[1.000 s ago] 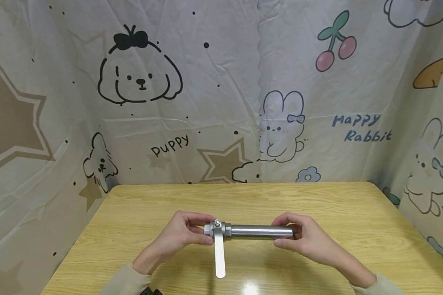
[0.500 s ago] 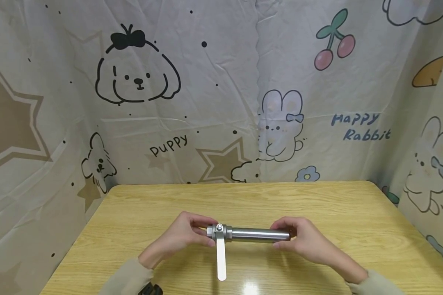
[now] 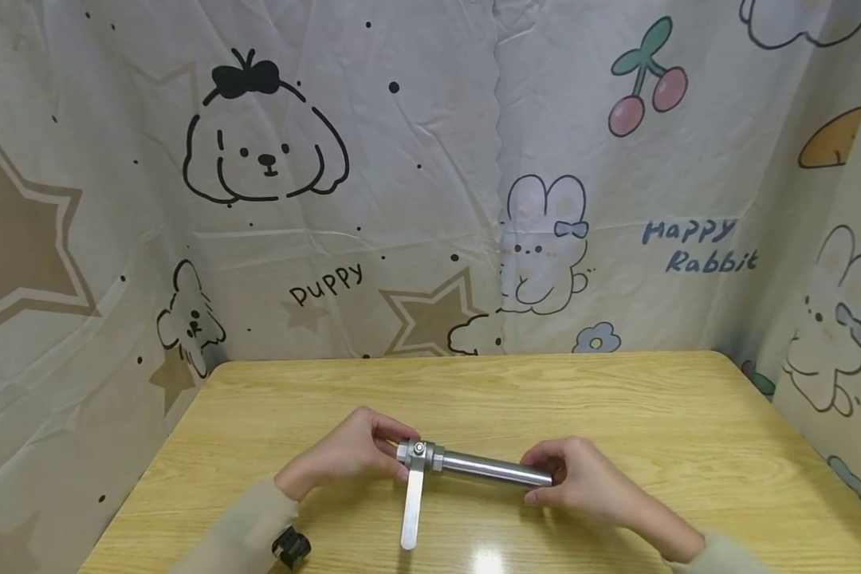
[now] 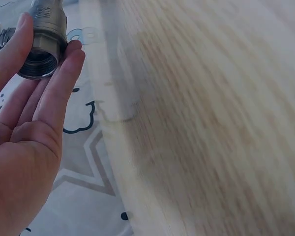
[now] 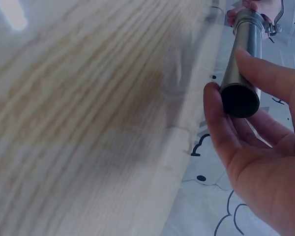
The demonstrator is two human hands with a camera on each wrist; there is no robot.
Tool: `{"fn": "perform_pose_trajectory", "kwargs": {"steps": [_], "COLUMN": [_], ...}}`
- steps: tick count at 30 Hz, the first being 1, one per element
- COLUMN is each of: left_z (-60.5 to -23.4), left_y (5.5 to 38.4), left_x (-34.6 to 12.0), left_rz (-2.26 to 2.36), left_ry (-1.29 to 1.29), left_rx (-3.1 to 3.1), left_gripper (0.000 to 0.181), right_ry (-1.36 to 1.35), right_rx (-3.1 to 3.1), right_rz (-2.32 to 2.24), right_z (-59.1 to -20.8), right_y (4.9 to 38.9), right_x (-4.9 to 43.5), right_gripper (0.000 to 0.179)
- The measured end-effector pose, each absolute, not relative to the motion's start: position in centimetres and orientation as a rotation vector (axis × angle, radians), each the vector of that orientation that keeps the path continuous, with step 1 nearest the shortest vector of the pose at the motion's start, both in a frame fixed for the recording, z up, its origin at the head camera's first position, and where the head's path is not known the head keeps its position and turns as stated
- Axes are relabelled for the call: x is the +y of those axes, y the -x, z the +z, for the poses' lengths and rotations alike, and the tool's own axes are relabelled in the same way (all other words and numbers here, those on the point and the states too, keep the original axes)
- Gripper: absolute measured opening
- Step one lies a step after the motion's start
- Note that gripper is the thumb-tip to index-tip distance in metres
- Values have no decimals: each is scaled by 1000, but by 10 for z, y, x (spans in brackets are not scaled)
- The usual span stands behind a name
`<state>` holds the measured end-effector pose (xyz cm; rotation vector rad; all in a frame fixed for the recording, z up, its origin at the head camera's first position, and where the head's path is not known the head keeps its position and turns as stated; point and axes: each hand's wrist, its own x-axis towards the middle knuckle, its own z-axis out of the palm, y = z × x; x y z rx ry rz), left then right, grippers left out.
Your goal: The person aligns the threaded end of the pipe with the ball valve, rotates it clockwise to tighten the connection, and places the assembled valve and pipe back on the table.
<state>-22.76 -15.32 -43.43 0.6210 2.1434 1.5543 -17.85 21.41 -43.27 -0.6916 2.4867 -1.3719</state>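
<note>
A steel ball valve with a long flat lever handle is joined to a straight metal pipe. My left hand pinches the valve's hexagonal end between thumb and fingers; in the left wrist view its threaded opening faces the camera. At the other end my right hand grips the pipe, whose hollow mouth shows in the right wrist view. The lever points toward the person. Both hands hold the assembly above the table, its pipe end nearer the person than the valve.
A wooden table lies underneath, with rounded far corners. Printed cloth hangs behind it and along both sides. A small black device sits at the left sleeve.
The assembly has turned from nearly level across the view to slanting, its right end coming nearer the person. My right hand has moved left and toward the person with the pipe.
</note>
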Motion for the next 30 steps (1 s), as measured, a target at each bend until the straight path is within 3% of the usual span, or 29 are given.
{"fn": "perform_pose_trajectory", "kwargs": {"steps": [30], "left_z": [-444], "left_y": [242], "left_x": [-150], "left_rz": [1293], "left_ry": [-816], "left_rx": [2376], "left_gripper": [49], "right_ry": [731], "right_rx": [2588], "right_rz": [-1272], "right_z": [-447], "right_y": [184], "right_x": [206], "right_gripper": [36]}}
